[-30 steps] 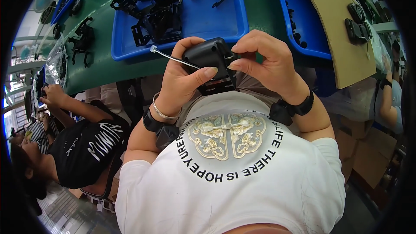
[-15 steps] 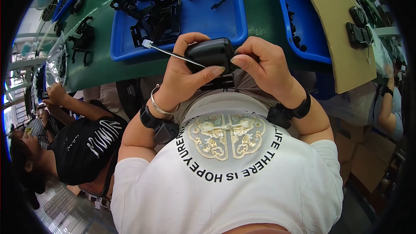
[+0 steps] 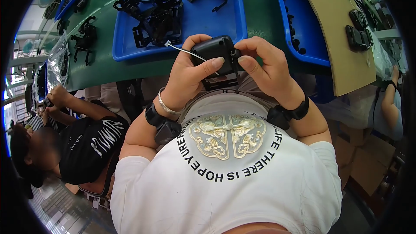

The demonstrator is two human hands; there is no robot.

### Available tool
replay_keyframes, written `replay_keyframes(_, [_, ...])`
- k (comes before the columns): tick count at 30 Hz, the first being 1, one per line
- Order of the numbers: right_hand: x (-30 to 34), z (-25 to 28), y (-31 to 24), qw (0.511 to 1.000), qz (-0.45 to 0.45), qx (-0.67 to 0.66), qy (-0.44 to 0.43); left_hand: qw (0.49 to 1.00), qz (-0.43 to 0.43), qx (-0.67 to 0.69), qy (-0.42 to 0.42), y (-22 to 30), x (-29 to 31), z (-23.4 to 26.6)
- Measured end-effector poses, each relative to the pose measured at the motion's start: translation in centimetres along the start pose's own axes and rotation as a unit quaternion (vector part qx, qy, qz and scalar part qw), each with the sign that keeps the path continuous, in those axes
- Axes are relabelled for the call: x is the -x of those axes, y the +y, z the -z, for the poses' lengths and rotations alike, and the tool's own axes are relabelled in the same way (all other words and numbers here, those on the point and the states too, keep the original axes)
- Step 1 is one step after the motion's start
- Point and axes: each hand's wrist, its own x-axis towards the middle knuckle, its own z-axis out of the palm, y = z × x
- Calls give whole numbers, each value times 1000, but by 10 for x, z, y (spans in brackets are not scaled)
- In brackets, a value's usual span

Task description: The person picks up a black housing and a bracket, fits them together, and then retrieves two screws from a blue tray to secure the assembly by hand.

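Note:
A rounded black plastic housing (image 3: 213,48) is held in front of my waist. My left hand (image 3: 185,70) grips it from the left, thumb across its face and fingers behind. From the housing a thin white cable (image 3: 187,52) runs out to the upper left, ending in a small white connector (image 3: 168,43). At the right edge, my right hand (image 3: 271,69) pinches a small black knob-like part (image 3: 236,54) between thumb and forefinger; its exact kind is hard to make out. Below the housing a slotted black bracket (image 3: 223,82) shows, partly hidden.
A blue tray (image 3: 216,21) with several black brackets (image 3: 162,21) lies on the green table (image 3: 102,71). To the right is a blue bin (image 3: 307,21) with small black parts, beside a cardboard sheet (image 3: 346,69) bearing black housings. A co-worker (image 3: 86,147) sits at the left.
The housing has turned and tilted in my left hand, showing more of its right edge and the bracket below. The cable's connector has swung right. My right thumb has shifted slightly right.

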Motion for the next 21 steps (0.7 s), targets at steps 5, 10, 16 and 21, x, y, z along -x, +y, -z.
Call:
replay_keyframes(5, [2,7,2,993,20,108,-41,997,-36,-66,-17,-3,-1,7])
replay_keyframes(10, [4,11,4,982,-89,112,-122,995,-64,-76,-24,-4,0,7])
replay_keyframes(16, [5,4,1,991,-81,88,-58,993,-75,-90,-28,-7,-1,8])
replay_keyframes(21, [6,6,-2,996,-83,-7,-12,996,-56,-63,-10,-4,-1,6])
